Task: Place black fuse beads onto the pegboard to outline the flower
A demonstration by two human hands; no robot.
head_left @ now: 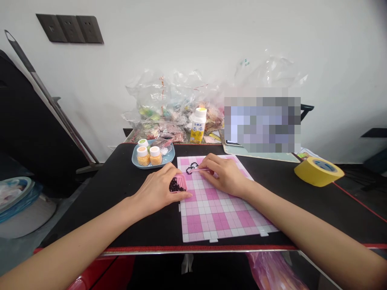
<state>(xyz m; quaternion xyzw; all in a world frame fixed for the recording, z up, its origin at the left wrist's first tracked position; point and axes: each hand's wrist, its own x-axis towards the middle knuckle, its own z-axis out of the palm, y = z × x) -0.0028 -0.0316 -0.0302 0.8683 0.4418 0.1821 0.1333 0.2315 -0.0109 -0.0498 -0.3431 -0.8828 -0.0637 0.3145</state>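
My left hand [152,191] is closed around the sides of a small pink ridged tray [182,182], thumb at the near edge and fingers at the far one. Black beads [175,185] fill its left part. The tray is at the left edge of a pink-and-white checked pegboard [219,219]. My right hand [225,174] pinches slim pink tweezers [198,169], whose tip points left. That tip is beside a curved outline of black beads [190,170] near the board's top left. Whether the tip holds a bead is too small to tell.
On a blue plate [134,159] at back left stand several white-lidded jars [155,156]. Behind are a white-and-yellow bottle [198,125] and clear plastic bags [169,100]. A blurred-out rectangle [263,123] is at back right. A yellow tape roll [317,172] lies on the black mat [121,223].
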